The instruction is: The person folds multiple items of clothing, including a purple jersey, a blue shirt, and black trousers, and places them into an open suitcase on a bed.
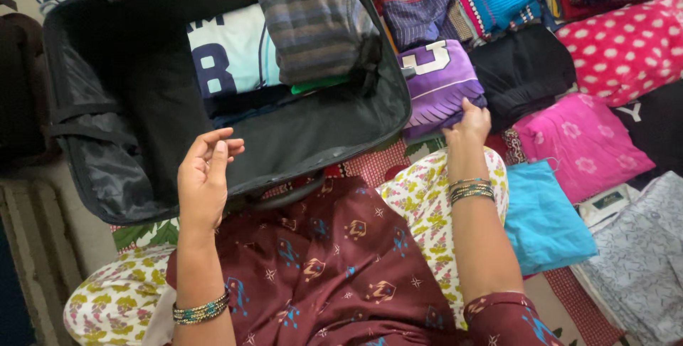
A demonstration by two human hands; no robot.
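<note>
Folded clothes lying beside open black suitcase [142, 104] | right hand [469, 124] gripping purple garment [441, 82] | left hand [205, 179] hovering, fingers loose, empty

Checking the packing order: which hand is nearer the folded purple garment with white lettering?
Right. The right hand grips the folded purple garment's near edge; the left hand hovers apart, over the open black suitcase.

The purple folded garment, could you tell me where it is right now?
It lies just right of the open suitcase, under the right hand, beside a black garment.
</note>
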